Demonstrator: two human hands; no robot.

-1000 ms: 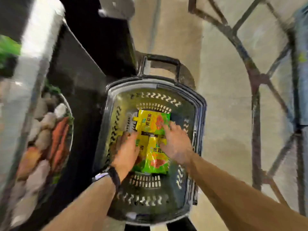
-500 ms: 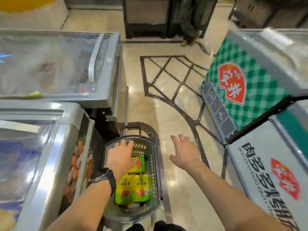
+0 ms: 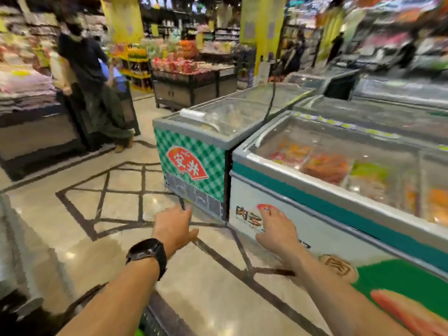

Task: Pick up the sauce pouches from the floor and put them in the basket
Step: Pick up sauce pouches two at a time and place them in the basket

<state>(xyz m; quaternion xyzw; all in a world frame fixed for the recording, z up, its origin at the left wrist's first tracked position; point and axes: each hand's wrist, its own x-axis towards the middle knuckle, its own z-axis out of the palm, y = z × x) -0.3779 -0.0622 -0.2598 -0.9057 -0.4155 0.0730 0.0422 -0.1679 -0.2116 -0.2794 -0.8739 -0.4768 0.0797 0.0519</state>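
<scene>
A: Hands doing what?
B: Left hand (image 3: 173, 229) & right hand (image 3: 276, 229) are reaching fwd, fingers spread, holding nothing.
A: Sauce pouches?
B: None showing on the floor (image 3: 116, 238). Basket (image 3: 152, 322) is barely peeking in at the bottom edge, I think. Prob worth looking down first, then reaching.

Dark basket (image 3: 153, 324) sliver at bottom edge; green pouch (image 3: 139, 332) corner showing.

Freezers (image 3: 339, 170) right of floor (image 3: 101, 214)
</scene>
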